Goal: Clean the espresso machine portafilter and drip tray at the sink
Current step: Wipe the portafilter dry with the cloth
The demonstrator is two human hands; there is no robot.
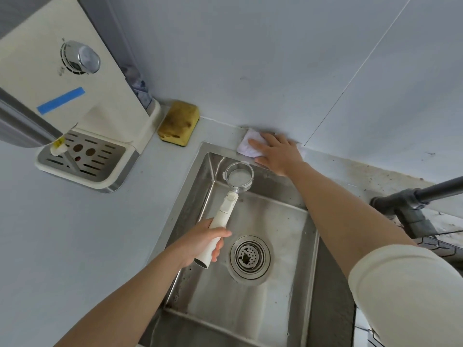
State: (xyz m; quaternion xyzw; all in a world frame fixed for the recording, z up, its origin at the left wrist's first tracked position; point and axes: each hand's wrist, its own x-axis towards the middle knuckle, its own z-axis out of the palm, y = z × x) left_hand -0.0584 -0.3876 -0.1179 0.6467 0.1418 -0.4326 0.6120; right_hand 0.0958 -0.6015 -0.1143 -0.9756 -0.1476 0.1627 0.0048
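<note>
- Left hand (209, 242): fingers wrapped round the white handle of the portafilter (230, 209), gripping near the butt end. The basket end points to 12 o'clock and hangs over the far left corner of the sink (280, 221), apparently clear of the walls.
- Right hand (276, 152): fingers straight and spread, pressed flat on a white cloth (246, 146) on the counter (75, 234) at the basin's 12 o'clock rim. Nothing gripped.
- Drip tray (82, 160): not yet at the sink. It sits in the espresso machine (50, 78), at 10 o'clock from the basin, with dark spots on its grille.

Risks, as I judge them:
- A grip this far back leaves the metal head as the heavy end. It could dip and knock the steel wall.
- The cloth lies right at the rim, so a sideways drag may drop it into the basin, toward the drain (250, 256).
- If the tray holds liquid, carrying it over could spill it on the counter.

Hard to make out:
- The basket interior reads pale. Residue or a water film, cannot tell.
- The faucet (413, 204) at 3 o'clock is cut by the frame edge and its spout is unseen. No running water shows.
- Most of the cloth lies under the palm.
- The object behind the machine, near the sponge (179, 126), is blurred.
</note>
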